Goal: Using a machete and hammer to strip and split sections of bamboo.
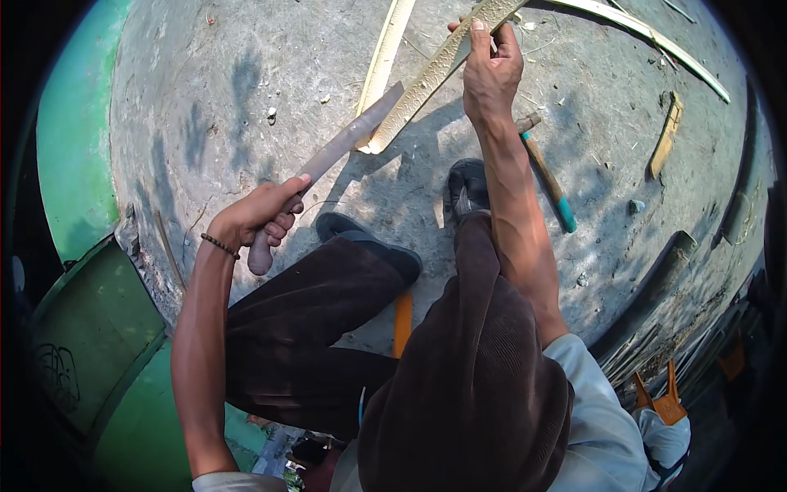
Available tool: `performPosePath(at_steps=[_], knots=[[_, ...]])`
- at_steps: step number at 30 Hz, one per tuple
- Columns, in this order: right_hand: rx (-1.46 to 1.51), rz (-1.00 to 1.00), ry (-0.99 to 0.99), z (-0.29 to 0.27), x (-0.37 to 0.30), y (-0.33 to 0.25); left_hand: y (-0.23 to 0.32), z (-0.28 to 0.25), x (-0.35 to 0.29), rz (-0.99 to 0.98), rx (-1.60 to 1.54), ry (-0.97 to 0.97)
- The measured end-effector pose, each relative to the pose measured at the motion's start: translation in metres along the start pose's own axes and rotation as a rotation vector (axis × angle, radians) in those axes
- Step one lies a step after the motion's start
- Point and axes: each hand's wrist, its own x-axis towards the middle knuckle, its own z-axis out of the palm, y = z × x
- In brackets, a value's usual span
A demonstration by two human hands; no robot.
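My left hand (261, 211) is closed round the handle of a long knife (343, 145) with a dull grey blade. The blade slants up and to the right. Its tip end overlaps, in the picture, the lower part of a split bamboo strip (430, 82); whether they touch I cannot tell. Farther up the strip, my right hand (493, 70) grips it with the thumb on top. The strip's rough pale inner face is toward me, and its upper end runs out of view. Just left of it lies a second pale bamboo strip (385, 53).
A hammer (547, 172) with a teal-ended handle lies beside my right forearm. Farther right are a short piece of bamboo (666, 135) and a dark half-round length (648, 291). A long strip (648, 31) curves across the far right. Green panels (74, 156) stand at left.
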Motion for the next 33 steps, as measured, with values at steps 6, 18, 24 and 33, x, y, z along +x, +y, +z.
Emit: performPosePath(at_steps=[6,18,24,33], knots=[[0.087,-0.041,0.230,-0.072,0.004,-0.059,-0.026,0.004,0.006,0.033,-0.102,0.162],[-0.413,0.370,-0.052,-0.257,0.031,-0.164,-0.050,0.048,-0.007,0.463,0.132,0.491],[-0.828,0.772,-0.362,-0.296,0.005,-0.172,-0.029,0.078,-0.003,0.514,0.263,0.415],[-1.118,0.754,-0.611,-0.302,-0.022,-0.098,-0.050,0.080,0.019,0.444,0.360,0.402]])
